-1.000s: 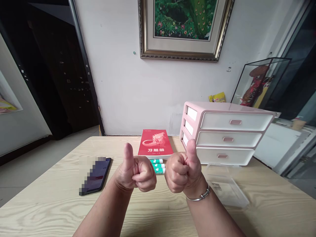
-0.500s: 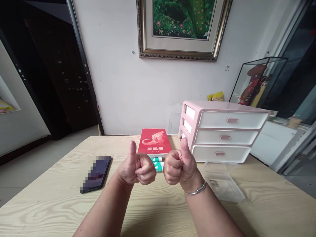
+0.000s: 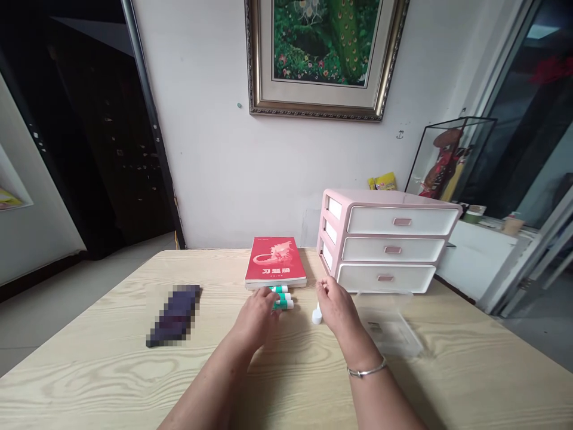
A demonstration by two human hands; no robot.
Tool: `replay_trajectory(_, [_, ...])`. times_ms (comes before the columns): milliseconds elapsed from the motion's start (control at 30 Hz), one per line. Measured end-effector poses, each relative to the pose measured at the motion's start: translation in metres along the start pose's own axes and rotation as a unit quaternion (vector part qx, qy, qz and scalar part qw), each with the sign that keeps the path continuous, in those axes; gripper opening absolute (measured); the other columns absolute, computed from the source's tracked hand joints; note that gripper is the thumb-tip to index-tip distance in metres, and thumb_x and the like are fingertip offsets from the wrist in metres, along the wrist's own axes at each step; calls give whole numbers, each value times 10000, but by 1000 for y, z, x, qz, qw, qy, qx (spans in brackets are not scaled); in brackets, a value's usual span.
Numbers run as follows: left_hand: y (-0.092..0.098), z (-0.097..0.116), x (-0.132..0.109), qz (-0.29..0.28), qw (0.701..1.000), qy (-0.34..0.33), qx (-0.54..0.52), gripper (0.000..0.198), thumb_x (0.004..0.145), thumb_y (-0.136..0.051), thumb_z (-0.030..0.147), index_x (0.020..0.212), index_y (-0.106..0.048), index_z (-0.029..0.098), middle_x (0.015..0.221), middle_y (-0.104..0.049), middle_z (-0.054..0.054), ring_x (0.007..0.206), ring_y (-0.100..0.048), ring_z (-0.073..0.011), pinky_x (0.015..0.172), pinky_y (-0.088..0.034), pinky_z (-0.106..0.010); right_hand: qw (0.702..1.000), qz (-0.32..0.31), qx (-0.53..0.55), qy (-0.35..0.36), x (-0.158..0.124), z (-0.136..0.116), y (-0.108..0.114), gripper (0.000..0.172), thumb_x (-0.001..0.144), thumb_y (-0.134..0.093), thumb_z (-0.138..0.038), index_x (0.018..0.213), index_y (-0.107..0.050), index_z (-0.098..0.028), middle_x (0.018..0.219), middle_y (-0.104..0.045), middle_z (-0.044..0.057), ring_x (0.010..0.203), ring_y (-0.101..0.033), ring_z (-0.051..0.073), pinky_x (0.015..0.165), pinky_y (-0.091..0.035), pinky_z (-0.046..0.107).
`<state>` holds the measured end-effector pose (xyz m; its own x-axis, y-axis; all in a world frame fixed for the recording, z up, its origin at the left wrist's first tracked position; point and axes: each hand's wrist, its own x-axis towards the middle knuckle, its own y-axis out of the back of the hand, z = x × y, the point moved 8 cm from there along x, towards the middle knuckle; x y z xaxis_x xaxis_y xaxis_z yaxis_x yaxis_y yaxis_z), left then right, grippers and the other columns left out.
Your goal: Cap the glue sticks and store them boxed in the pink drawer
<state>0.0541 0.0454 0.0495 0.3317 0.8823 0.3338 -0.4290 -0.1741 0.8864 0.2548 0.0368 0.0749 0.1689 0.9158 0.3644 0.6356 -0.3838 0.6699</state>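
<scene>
Glue sticks [image 3: 283, 297] light, smooth, prone to rolling; grip mid-barrel. Your left hand [image 3: 256, 318] curled against them, right hand [image 3: 336, 309] half-open.

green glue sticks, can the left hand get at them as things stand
Likely yes: the left hand is right at the glue sticks, nothing between them; the red book lies behind, out of the way.

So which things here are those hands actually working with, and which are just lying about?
In play: green-and-white glue sticks at the left hand; small white piece by the right hand.

Lying about: red book, phone, pink drawer unit, clear plastic box.
</scene>
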Motion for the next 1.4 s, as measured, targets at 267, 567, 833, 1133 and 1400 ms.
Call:
replay_trajectory(267, [-27,14,-1,-14,995,-30,99,396,849,-588,250,1246,-579,256,1314,-542,-81,1257,-450,-280,1033,-363,-403,979,-146,-139,13,-16,22,-28,252,882,-524,-365,1022,-642,-192,980,-721,98,920,-651,230,716,-385,285])
replay_trajectory(567, [-36,9,2,-34,991,-10,130,354,854,-573,289,1199,-593,212,1246,-579,-114,1192,-492,-299,993,-376,-426,968,-146,-200,32,-22,20,-36,192,845,-598,-321,968,-640,-180,943,-729,114,898,-667,239,687,-382,291])
replay_trajectory(833, [-34,7,0,-43,994,17,96,258,859,-589,334,1090,-638,232,1144,-611,-90,1113,-547,-269,950,-427,-366,968,-156,-197,24,-24,21,-44,173,823,-600,-255,970,-619,-164,923,-720,119,889,-662,227,694,-375,285])
replay_trajectory(1133, [-37,1,0,-46,998,45,4,217,905,-489,275,1071,-606,196,1099,-656,-116,1046,-602,-279,894,-442,-385,991,-125,-32,32,-17,8,-51,148,849,-527,-272,963,-588,-200,775,-662,17,699,-576,159,618,-338,249])
replay_trajectory(1400, [-20,-1,-16,-74,946,32,-313,350,974,-364,468,1169,-475,199,908,-607,-32,813,-608,-167,672,-460,-259,923,-135,358,-42,-10,5,-57,325,819,-562,-451,989,-568,-174,613,-498,-63,512,-433,100,487,-338,213])
